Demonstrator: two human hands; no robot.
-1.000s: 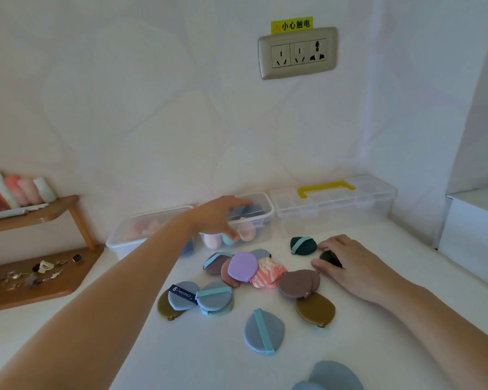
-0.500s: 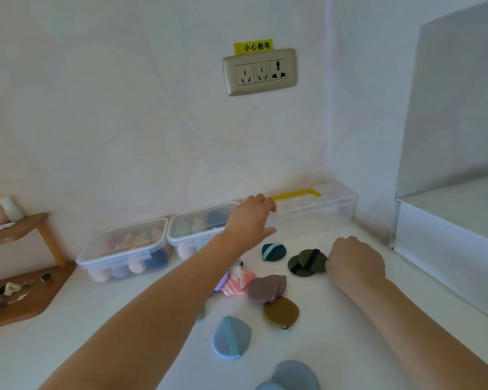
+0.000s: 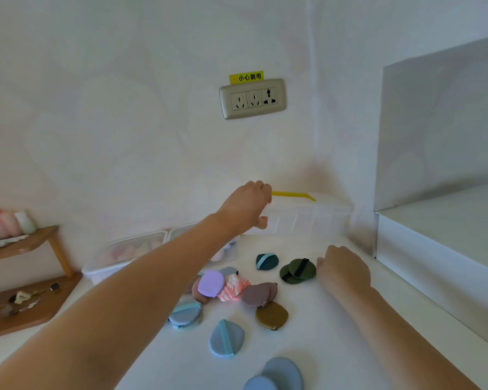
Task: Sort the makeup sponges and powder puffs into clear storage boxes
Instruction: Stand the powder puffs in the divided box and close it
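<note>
My left hand (image 3: 245, 205) grips the left end of the clear box with a yellow handle (image 3: 307, 218) at the back wall, fingers over its lid and thumb on its front. On the white table, my right hand (image 3: 343, 270) rests loosely curled beside two dark green puffs (image 3: 296, 271) and holds nothing. Several puffs lie loose: teal (image 3: 266, 261), purple (image 3: 211, 283), pink-white (image 3: 234, 288), mauve (image 3: 258, 294), olive-brown (image 3: 271, 315), blue (image 3: 226, 337). A clear box of pink sponges (image 3: 130, 251) stands to the left; my forearm mostly hides a second box beside it.
A wooden shelf (image 3: 26, 243) with tubes stands at the far left, above a board with small trinkets (image 3: 20, 302). A wall socket (image 3: 252, 98) sits above the boxes. A raised white ledge (image 3: 434, 249) borders the table on the right. More blue puffs (image 3: 279, 374) lie near the front.
My left hand moved right from the sponge boxes to the yellow-handled box and took hold of its end. My right hand let go of the dark green puff and now rests beside it.
</note>
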